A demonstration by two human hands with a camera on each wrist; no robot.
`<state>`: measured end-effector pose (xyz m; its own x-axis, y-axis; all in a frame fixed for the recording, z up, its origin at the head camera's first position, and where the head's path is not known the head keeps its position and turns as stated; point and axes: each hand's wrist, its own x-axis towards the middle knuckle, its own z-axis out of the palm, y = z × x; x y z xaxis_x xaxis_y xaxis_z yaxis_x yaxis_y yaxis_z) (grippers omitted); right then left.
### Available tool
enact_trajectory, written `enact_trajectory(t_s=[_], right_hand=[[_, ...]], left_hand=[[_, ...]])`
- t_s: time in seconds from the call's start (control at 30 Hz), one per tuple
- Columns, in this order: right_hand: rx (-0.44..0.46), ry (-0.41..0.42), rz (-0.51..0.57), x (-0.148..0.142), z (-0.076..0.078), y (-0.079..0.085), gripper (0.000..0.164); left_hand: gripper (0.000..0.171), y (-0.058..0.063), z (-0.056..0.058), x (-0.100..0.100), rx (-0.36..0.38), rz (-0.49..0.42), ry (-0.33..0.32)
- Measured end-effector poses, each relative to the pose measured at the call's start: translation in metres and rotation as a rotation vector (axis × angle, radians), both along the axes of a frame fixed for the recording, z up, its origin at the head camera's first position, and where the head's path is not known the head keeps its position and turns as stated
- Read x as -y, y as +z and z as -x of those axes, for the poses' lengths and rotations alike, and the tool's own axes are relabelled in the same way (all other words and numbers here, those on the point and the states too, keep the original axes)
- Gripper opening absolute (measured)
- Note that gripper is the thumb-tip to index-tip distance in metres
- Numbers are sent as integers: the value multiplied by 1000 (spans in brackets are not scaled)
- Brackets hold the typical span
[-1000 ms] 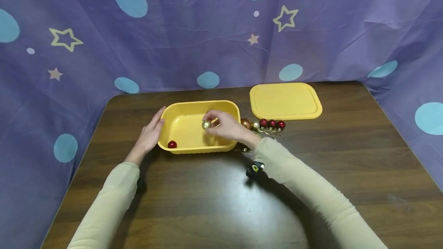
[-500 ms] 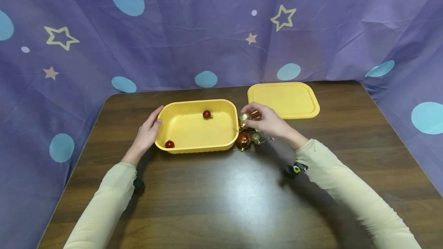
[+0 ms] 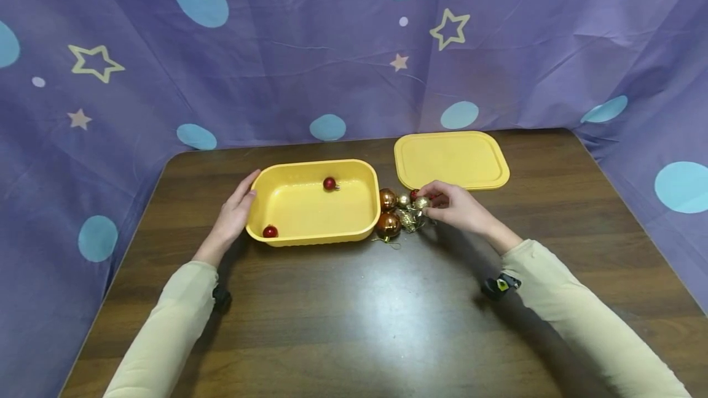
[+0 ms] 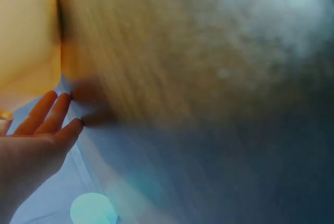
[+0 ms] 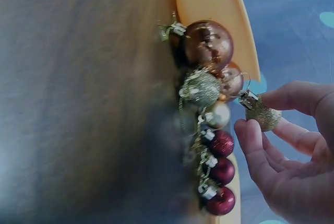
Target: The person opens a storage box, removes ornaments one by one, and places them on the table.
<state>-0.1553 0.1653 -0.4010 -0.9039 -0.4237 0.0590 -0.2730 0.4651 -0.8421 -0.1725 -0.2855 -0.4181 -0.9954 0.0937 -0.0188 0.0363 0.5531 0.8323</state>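
A yellow plastic container [image 3: 301,210] stands open on the table, with one red bauble [image 3: 270,231] at its near left corner and another red bauble [image 3: 330,183] toward the back. My left hand [image 3: 233,214] rests along its left side, fingers extended. To the right of the container, my right hand [image 3: 461,207] pinches a glittery gold bauble [image 5: 265,117] between thumb and fingers, close over a cluster of baubles. That cluster has two copper baubles [image 5: 210,44], a glittery gold one [image 5: 202,89], a smooth pale gold one [image 5: 218,114] and a row of dark red ones [image 5: 220,171].
A yellow lid [image 3: 450,159] lies flat behind the cluster, at the back of the wooden table [image 3: 332,312]. Purple cloth [image 3: 310,78] with stars and dots hangs behind and at both sides. Thin gold hanging loops [image 5: 189,156] trail from the baubles.
My right hand has carried the glittery gold bauble rightward, out from over the container and across the cluster. My left hand has stayed at the container's left side.
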Motion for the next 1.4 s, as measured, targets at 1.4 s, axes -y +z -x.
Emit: enact_trajectory(t_s=[1.4], right_hand=[[-203, -7, -151, -1, -14, -38, 40]], left_hand=[[49, -5, 1, 0, 5, 76, 9]])
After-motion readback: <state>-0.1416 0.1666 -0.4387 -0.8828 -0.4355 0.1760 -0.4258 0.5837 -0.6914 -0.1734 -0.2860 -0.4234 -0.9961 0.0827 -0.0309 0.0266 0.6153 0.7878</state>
